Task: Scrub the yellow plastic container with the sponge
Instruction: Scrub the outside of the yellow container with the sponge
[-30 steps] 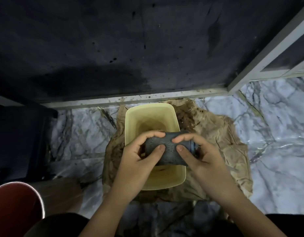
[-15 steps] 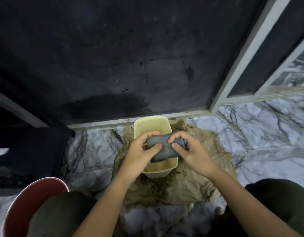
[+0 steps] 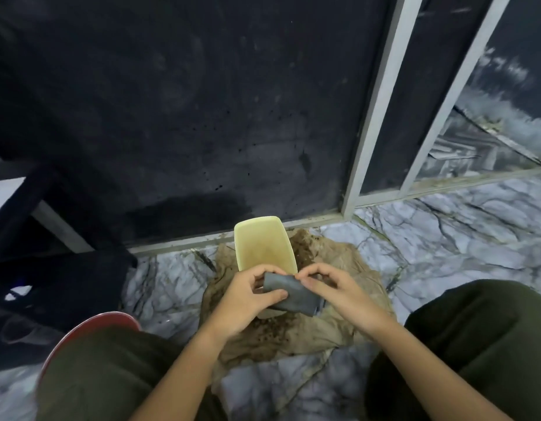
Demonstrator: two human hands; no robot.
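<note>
Since 0.5 s ago both hands have dropped toward the near end of the box, baring more of its inside. Grey marble floor (image 3: 445, 244) spreads below a dark wall (image 3: 202, 117), and a stained brown cloth (image 3: 333, 323) lies on the floor. On that cloth sits the yellow box (image 3: 263, 244), open side up. Over its near edge, the left hand (image 3: 245, 299) and right hand (image 3: 333, 287) together pinch the dark grey sponge (image 3: 290, 291), fingers closed around it.
</note>
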